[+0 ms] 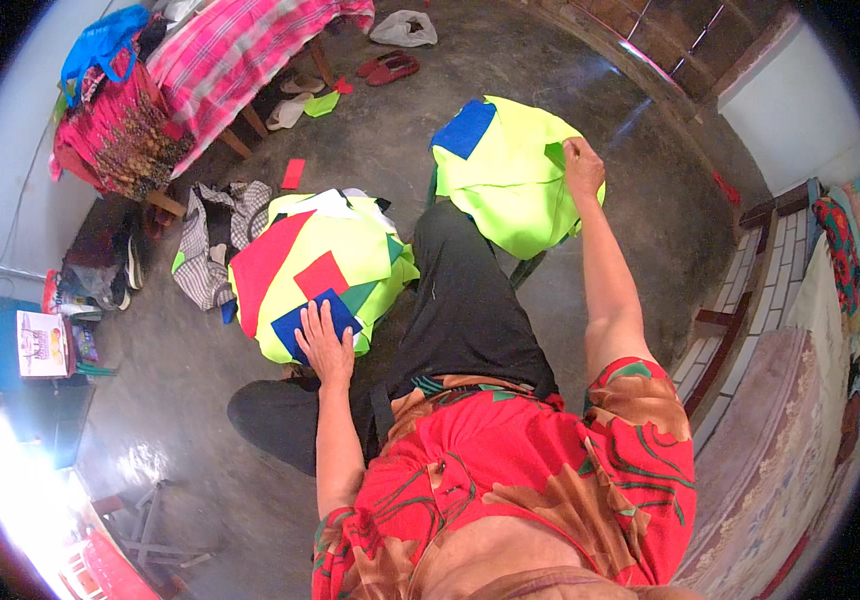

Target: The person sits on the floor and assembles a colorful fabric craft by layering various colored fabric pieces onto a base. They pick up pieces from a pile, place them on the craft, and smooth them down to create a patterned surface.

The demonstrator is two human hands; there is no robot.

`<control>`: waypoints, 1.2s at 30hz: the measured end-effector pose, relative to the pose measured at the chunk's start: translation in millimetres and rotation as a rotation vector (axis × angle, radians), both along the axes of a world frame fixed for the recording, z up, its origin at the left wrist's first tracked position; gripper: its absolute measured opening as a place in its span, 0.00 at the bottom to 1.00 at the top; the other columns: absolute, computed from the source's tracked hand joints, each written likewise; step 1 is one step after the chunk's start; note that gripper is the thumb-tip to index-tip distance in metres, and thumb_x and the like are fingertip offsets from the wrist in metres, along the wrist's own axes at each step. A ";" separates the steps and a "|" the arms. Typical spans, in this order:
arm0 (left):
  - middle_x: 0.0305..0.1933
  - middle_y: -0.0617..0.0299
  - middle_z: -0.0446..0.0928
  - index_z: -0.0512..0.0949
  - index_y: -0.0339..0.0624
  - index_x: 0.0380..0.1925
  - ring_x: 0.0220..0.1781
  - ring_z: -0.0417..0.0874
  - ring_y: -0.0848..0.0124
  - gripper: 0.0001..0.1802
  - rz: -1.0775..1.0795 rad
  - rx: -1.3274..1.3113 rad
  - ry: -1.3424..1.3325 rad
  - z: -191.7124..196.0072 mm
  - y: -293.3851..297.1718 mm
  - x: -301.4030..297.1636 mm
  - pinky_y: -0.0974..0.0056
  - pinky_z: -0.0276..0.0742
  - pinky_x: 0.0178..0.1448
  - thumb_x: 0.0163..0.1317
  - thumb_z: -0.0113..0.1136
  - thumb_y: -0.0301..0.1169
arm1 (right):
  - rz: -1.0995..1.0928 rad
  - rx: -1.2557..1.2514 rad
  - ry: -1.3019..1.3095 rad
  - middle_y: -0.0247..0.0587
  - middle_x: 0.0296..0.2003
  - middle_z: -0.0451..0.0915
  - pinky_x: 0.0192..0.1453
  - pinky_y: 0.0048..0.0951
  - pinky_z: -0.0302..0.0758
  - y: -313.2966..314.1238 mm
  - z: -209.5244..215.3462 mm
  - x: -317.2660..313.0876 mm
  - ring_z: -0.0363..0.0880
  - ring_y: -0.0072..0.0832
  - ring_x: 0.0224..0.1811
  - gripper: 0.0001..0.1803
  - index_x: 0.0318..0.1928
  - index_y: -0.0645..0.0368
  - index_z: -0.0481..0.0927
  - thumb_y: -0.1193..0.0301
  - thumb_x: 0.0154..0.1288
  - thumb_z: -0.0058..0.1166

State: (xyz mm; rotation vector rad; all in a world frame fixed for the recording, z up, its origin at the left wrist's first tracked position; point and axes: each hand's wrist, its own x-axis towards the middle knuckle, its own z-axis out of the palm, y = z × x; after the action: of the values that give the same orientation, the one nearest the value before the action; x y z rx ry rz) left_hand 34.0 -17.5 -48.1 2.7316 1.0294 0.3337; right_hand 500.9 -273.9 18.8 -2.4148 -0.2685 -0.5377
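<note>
My left hand (326,348) lies flat with its fingers apart on a blue fabric square (288,331). That square rests on a rounded pile of neon yellow-green cloth (382,240), with a long red piece (265,262) and a red square (320,273) on it as well. Farther right, my right hand (582,170) pinches the edge of a neon yellow-green cloth (510,190) draped over a second heap. Another blue fabric piece (465,129) sits at this heap's upper left. What supports the two heaps is mostly hidden.
A grey checked cloth (200,250) lies on the floor beside the left pile, near a small red scrap (293,174). Behind stands a bench with a pink plaid cover (250,60). Shoes (390,68) lie around it. A wooden-framed seat (740,310) stands at right.
</note>
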 end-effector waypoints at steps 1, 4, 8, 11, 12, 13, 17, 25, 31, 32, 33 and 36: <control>0.72 0.54 0.53 0.57 0.48 0.67 0.75 0.50 0.55 0.40 0.003 0.002 0.006 0.1 -0.1 -0.1 0.42 0.44 0.72 0.55 0.63 0.35 | 0.030 0.067 -0.059 0.39 0.33 0.81 0.37 0.43 0.74 2.1 5.4 1.1 0.80 0.45 0.35 0.09 0.40 0.49 0.78 0.60 0.65 0.51; 0.73 0.54 0.53 0.57 0.48 0.67 0.75 0.49 0.55 0.40 0.007 0.003 0.014 0.7 1.0 -0.3 0.42 0.44 0.73 0.54 0.63 0.35 | 0.104 0.219 -0.163 0.39 0.32 0.81 0.36 0.42 0.73 8.4 26.1 4.7 0.80 0.45 0.35 0.09 0.39 0.49 0.77 0.60 0.66 0.50; 0.73 0.55 0.53 0.57 0.48 0.67 0.75 0.49 0.55 0.40 0.016 -0.023 0.016 2.4 1.0 -0.4 0.43 0.44 0.73 0.54 0.63 0.35 | 0.131 0.229 -0.168 0.43 0.31 0.80 0.37 0.42 0.73 20.1 52.1 -4.4 0.80 0.46 0.34 0.09 0.38 0.51 0.76 0.60 0.67 0.50; 0.73 0.56 0.53 0.57 0.49 0.67 0.75 0.48 0.56 0.40 0.006 -0.041 0.014 3.5 1.1 -1.0 0.43 0.43 0.73 0.54 0.62 0.34 | 0.122 0.233 -0.260 0.43 0.31 0.79 0.37 0.40 0.73 24.5 69.0 -18.9 0.80 0.45 0.32 0.09 0.38 0.52 0.76 0.61 0.67 0.50; 0.73 0.56 0.53 0.58 0.49 0.67 0.75 0.48 0.56 0.40 0.003 -0.034 0.002 3.8 1.7 -1.2 0.43 0.43 0.73 0.54 0.62 0.34 | 0.145 0.243 -0.296 0.43 0.30 0.79 0.36 0.39 0.73 26.4 77.0 -24.6 0.79 0.43 0.31 0.09 0.38 0.53 0.76 0.62 0.68 0.50; 0.73 0.56 0.53 0.58 0.49 0.67 0.75 0.48 0.56 0.40 -0.002 -0.031 -0.012 3.2 1.5 -1.0 0.43 0.42 0.73 0.54 0.62 0.34 | 0.168 0.249 -0.335 0.43 0.30 0.79 0.36 0.38 0.74 27.3 89.2 -32.9 0.79 0.42 0.29 0.09 0.39 0.54 0.75 0.63 0.68 0.50; 0.72 0.55 0.54 0.59 0.49 0.66 0.75 0.49 0.57 0.38 0.022 -0.048 0.000 7.1 -0.4 -1.7 0.43 0.44 0.73 0.55 0.64 0.34 | 0.366 0.301 -0.368 0.40 0.28 0.77 0.35 0.28 0.73 48.2 139.0 -77.5 0.76 0.30 0.26 0.07 0.39 0.58 0.76 0.68 0.68 0.52; 0.69 0.55 0.58 0.62 0.49 0.64 0.72 0.56 0.55 0.38 -0.018 0.047 -0.143 -1.7 4.5 -5.9 0.43 0.50 0.69 0.51 0.65 0.34 | 1.051 0.734 0.346 0.24 0.31 0.76 0.36 0.17 0.69 127.4 171.0 -162.1 0.70 0.12 0.31 0.08 0.40 0.63 0.77 0.70 0.69 0.51; 0.72 0.58 0.54 0.59 0.52 0.66 0.74 0.51 0.59 0.37 0.034 0.007 0.001 -0.7 2.3 -7.0 0.44 0.47 0.73 0.56 0.62 0.37 | 1.169 1.004 1.071 0.27 0.31 0.80 0.33 0.20 0.74 221.5 90.5 -192.7 0.78 0.17 0.31 0.08 0.38 0.53 0.77 0.63 0.69 0.51; 0.71 0.58 0.54 0.60 0.52 0.65 0.74 0.51 0.59 0.38 0.036 0.001 -0.016 -4.6 3.2 -5.7 0.44 0.47 0.73 0.54 0.64 0.36 | 1.164 0.965 1.093 0.29 0.32 0.80 0.36 0.23 0.77 232.6 60.7 -190.4 0.78 0.19 0.32 0.10 0.39 0.55 0.77 0.63 0.70 0.49; 0.71 0.57 0.54 0.60 0.51 0.65 0.74 0.51 0.58 0.38 0.060 -0.024 -0.010 -1.2 3.2 -7.9 0.44 0.47 0.73 0.54 0.64 0.35 | 1.149 0.884 1.123 0.25 0.28 0.78 0.31 0.21 0.73 238.4 38.1 -198.4 0.76 0.16 0.29 0.08 0.38 0.52 0.77 0.63 0.69 0.51; 0.70 0.56 0.55 0.60 0.51 0.64 0.74 0.52 0.57 0.38 0.057 -0.078 -0.040 6.0 1.8 -5.1 0.44 0.46 0.73 0.53 0.65 0.33 | 0.808 0.601 1.223 0.30 0.32 0.78 0.31 0.28 0.74 236.2 -45.3 -202.3 0.75 0.23 0.31 0.09 0.37 0.54 0.79 0.63 0.65 0.54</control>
State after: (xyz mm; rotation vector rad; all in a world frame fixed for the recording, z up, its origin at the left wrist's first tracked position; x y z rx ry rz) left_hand 28.9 -15.7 -42.1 2.6203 1.0877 0.3491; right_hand 298.6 -37.6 -26.5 -1.4676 -0.4023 1.0418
